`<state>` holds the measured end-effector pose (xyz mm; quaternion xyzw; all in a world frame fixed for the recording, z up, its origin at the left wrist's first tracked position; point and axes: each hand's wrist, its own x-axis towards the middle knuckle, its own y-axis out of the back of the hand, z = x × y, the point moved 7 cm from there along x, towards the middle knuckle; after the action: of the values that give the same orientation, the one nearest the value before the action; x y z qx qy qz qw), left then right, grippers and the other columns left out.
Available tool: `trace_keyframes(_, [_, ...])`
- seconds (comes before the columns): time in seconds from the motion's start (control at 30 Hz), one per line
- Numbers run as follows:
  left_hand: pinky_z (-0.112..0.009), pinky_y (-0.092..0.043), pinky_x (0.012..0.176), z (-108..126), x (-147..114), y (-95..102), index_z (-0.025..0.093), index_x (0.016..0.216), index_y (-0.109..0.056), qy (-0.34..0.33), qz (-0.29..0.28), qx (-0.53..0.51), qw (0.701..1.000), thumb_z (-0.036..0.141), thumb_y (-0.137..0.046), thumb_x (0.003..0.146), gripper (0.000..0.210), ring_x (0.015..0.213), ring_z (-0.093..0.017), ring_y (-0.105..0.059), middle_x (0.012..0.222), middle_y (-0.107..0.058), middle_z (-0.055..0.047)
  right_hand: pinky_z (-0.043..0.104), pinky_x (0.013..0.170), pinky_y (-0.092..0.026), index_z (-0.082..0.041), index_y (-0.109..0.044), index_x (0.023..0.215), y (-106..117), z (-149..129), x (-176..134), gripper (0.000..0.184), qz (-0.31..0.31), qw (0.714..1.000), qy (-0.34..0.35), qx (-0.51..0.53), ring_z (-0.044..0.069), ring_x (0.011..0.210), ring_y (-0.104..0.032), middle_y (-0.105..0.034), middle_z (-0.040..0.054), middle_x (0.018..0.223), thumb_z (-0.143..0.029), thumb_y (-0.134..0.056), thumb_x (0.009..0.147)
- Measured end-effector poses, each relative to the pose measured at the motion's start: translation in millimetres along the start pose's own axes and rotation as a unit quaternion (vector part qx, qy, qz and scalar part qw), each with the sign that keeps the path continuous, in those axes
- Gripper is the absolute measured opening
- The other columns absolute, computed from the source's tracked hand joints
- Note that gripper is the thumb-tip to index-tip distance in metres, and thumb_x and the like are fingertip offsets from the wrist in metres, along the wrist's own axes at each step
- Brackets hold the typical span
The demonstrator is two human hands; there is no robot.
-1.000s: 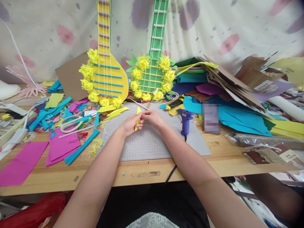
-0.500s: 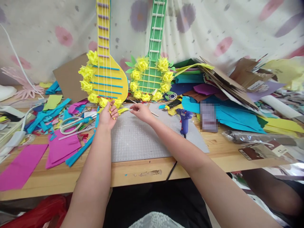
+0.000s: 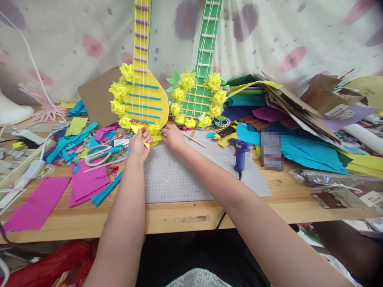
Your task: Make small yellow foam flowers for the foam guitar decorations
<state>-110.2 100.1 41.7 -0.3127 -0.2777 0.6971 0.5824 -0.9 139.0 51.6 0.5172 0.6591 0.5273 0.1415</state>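
My left hand (image 3: 140, 145) is closed in a pinch around a piece of yellow crepe paper (image 3: 146, 144), whose folded tip shows below the fingers. My right hand (image 3: 174, 138) is just to its right, fingers drawn together at the end of a yellow paper strip (image 3: 156, 139); the fingertips are partly hidden. Right behind the hands stands a yellow paper guitar (image 3: 146, 101) with blue strips, white strings and yellow paper flowers (image 3: 119, 91) along its left and lower edge. Beside it leans a green paper guitar (image 3: 196, 99), ringed with similar flowers.
A grey cutting mat (image 3: 179, 179) lies under my forearms. On it stand a blue glue gun (image 3: 239, 153) and a thin wooden stick (image 3: 194, 139). White-handled scissors (image 3: 97, 154) and pink paper (image 3: 89, 181) lie left. Blue paper (image 3: 311, 155) and cardboard (image 3: 299, 107) pile up right.
My right hand has moved left, closer to my left hand, and the yellow strip between them looks shorter. The yellow tip in my left hand shows more. The whole view has shifted slightly.
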Motion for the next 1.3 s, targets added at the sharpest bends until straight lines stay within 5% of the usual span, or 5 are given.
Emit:
trace_keyframes(0.2, [-0.013,-0.023,0.035,-12.6,-3.8,-9.0,0.013,0.074,-0.054,-0.01,0.007,0.054,0.998,0.026,-0.047,0.085,0.018,0.034,-0.001,-0.025,0.045,-0.027,0.009,0.026,0.069,-0.042,-0.016,-0.062,0.075,10.9,53.2,-31.9,0.009,-0.002,0.882,-0.268,0.388,0.01,0.065,-0.052,-0.06,0.0013,0.071,-0.015,-0.055,0.07])
trace_keyframes(0.37, [-0.012,-0.021,0.034,-36.9,-10.1,-21.5,0.012,0.073,-0.056,0.008,-0.014,0.13,0.991,0.021,-0.065,0.071,0.013,0.034,0.001,-0.023,0.044,-0.025,0.011,0.019,0.06,-0.04,-0.016,-0.059,0.071,7.4,35.0,-48.2,0.003,-0.066,0.784,-0.269,0.555,0.005,0.056,-0.05,-0.057,-0.0023,0.061,-0.014,-0.058,0.068])
trace_keyframes(0.53, [-0.011,-0.019,0.033,-36.2,-9.3,-18.7,0.011,0.07,-0.056,0.007,-0.004,0.118,0.993,0.017,-0.064,0.072,0.01,0.032,0.002,-0.021,0.042,-0.028,0.011,0.02,0.062,-0.041,-0.015,-0.06,0.078,-1.3,19.1,-39.8,0.007,-0.106,0.827,-0.225,0.504,0.005,0.058,-0.051,-0.06,-0.0011,0.068,-0.018,-0.057,0.072])
trace_keyframes(0.73, [-0.01,-0.019,0.031,-19.7,-2.6,-5.6,0.012,0.068,-0.054,0.003,0.03,0.051,0.998,0.019,-0.062,0.074,0.012,0.03,0.002,-0.02,0.039,-0.024,0.012,0.033,0.086,-0.039,-0.017,-0.063,0.096,2.0,23.4,-18.9,0.023,-0.002,0.991,-0.081,0.107,0.017,0.094,-0.05,-0.061,0.0061,0.101,-0.017,-0.051,0.076])
trace_keyframes(1.3, [-0.011,-0.02,0.03,-22.8,-4.0,-7.0,0.013,0.072,-0.054,0.038,0.033,-0.018,0.999,0.02,-0.049,0.084,0.015,0.029,0.001,-0.022,0.039,-0.024,0.011,0.032,0.083,-0.041,-0.02,-0.061,0.104,-0.4,38.1,-21.8,0.03,-0.004,0.997,-0.071,0.007,0.02,0.098,-0.051,-0.059,0.0063,0.106,-0.018,-0.046,0.078])
